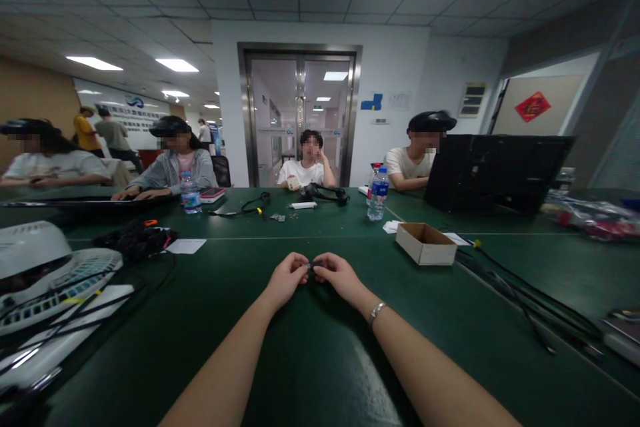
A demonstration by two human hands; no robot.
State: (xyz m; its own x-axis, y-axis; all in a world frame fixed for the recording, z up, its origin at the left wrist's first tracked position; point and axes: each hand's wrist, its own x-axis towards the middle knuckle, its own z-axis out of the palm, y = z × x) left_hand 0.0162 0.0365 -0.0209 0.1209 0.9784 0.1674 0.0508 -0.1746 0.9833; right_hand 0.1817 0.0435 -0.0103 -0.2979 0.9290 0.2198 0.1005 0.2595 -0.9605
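Note:
Both hands meet over the middle of the green table [300, 347]. A small dark object [311, 267] is pinched between them; it is too small to name. My left hand [289, 276] is closed, with thumb and fingertips on the object's left end. On the other side, my right hand [339, 273] is also closed, its thumb and fingers on the right end. A metal bracelet [377, 311] circles my right wrist. The fingers cover most of the object.
Right of my hands stands an open cardboard box [425, 252], with water bottles [379, 195] behind it. Black cables [530, 300] run along the right. A white fan [60, 280] stands left. A monitor [500, 173] and seated people [310, 163] are across the table.

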